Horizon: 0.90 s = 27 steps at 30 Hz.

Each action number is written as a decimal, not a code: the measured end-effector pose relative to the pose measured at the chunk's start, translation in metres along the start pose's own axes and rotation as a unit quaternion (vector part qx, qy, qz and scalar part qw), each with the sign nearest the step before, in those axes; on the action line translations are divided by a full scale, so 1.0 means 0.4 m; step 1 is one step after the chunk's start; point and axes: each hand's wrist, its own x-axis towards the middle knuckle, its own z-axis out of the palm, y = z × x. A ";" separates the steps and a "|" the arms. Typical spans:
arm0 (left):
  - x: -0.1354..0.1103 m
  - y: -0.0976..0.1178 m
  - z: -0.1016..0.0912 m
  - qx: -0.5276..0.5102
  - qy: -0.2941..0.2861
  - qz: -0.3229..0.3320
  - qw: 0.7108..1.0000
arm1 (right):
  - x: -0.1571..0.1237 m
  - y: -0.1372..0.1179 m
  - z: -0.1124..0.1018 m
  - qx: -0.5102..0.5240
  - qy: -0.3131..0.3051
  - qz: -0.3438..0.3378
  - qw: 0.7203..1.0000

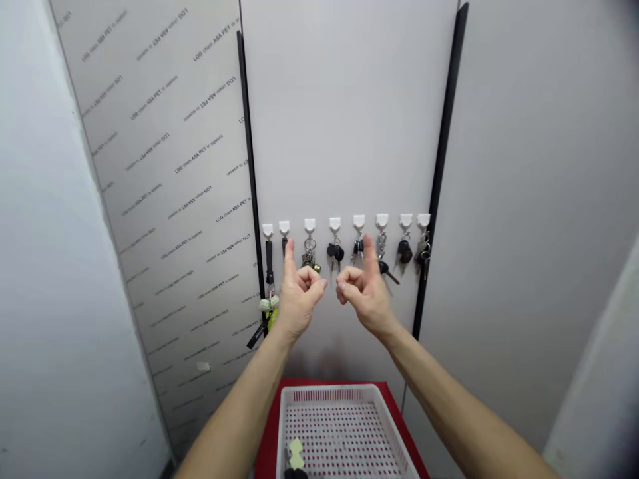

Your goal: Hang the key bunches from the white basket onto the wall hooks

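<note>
My left hand [298, 298] and my right hand [367, 296] are raised side by side in front of a row of hanging keys. Each has its index finger pointing up, with the thumb and other fingers curled together. No object shows in either one, and they do not touch each other. Behind the left hand hangs a keyring with brass-coloured pieces [310, 256]; a keychain with a black strap [269, 263] and pale green balls hangs left of it. Black-headed keys [336, 253] show between the hands. A black key [389, 271] hangs just beyond my right hand, partly hidden.
Several white hooks [335, 223] line the pale panel [349, 120], between two black vertical strips [452, 100]. More keys [405, 251] hang at the right. Below, a white plastic basket [399, 442] on a red surface [267, 439] holds a yellowish piece [296, 454] and something black.
</note>
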 end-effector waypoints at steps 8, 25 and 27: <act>0.020 -0.049 -0.047 0.021 0.041 -0.011 0.999 | 0.015 0.023 -0.001 -0.012 0.000 0.052 0.999; 0.192 -0.190 -0.128 0.176 0.211 -0.111 0.955 | 0.225 0.165 0.072 -0.328 0.098 0.142 0.929; 0.219 -0.138 -0.139 0.098 0.207 -0.088 0.970 | 0.245 0.142 0.065 -0.328 0.131 0.126 0.927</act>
